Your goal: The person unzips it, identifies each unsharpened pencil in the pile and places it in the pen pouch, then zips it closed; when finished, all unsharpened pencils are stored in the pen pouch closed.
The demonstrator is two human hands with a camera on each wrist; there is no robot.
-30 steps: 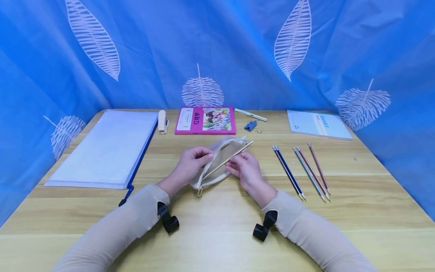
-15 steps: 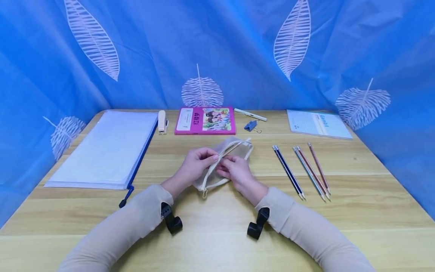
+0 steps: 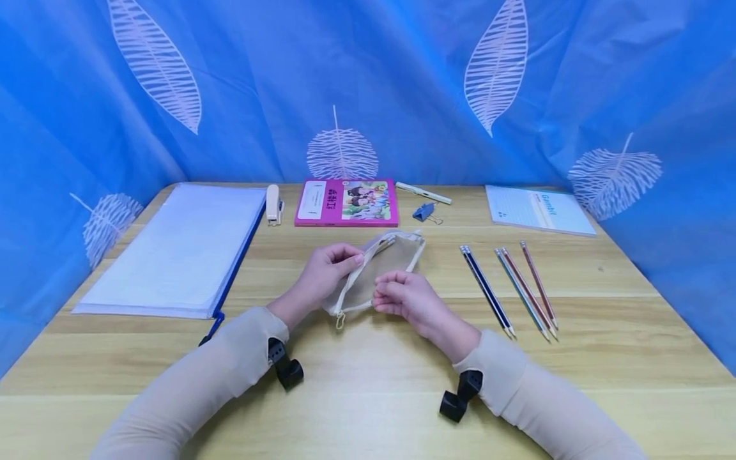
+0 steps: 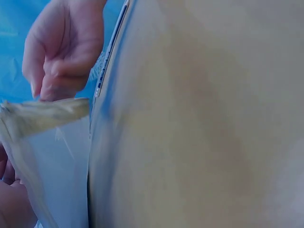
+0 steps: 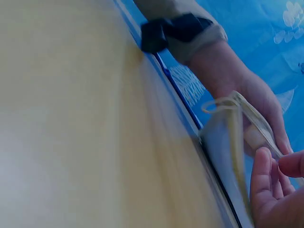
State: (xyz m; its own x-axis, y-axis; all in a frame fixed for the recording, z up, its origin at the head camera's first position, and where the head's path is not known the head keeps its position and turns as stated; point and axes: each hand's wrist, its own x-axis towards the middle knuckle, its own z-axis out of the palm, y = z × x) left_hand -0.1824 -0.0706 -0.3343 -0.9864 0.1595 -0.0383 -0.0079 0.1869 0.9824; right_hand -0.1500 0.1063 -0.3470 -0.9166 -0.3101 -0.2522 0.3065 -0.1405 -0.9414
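Note:
My left hand (image 3: 328, 271) pinches one edge of a beige mesh zip pouch (image 3: 376, 278), whose mouth gapes upward. A short end of a pencil (image 3: 388, 243) shows just inside the far end of that mouth; the rest of it is hidden. With fingers loosely bent and nothing visible between them, my right hand (image 3: 405, 297) is right at the pouch's near edge. The left wrist view has the right hand (image 4: 71, 47) close over the pouch rim (image 4: 47, 116). In the right wrist view its fingers (image 5: 262, 178) overlap the mouth, and a zip-pull loop (image 5: 216, 104) hangs at the pouch's end.
Two dark pencils (image 3: 487, 291) and several coloured ones (image 3: 529, 291) lie to the right. Behind are a pink book (image 3: 346, 203), a pen (image 3: 423, 193), a blue binder clip (image 3: 424, 212), a notebook (image 3: 540, 209) and a stapler (image 3: 273, 204). A zip folder (image 3: 172, 249) lies left.
The pencil in my right hand has gone into the pouch, and the hand has let go and drawn back toward me. My left hand keeps its pinch on the pouch edge.

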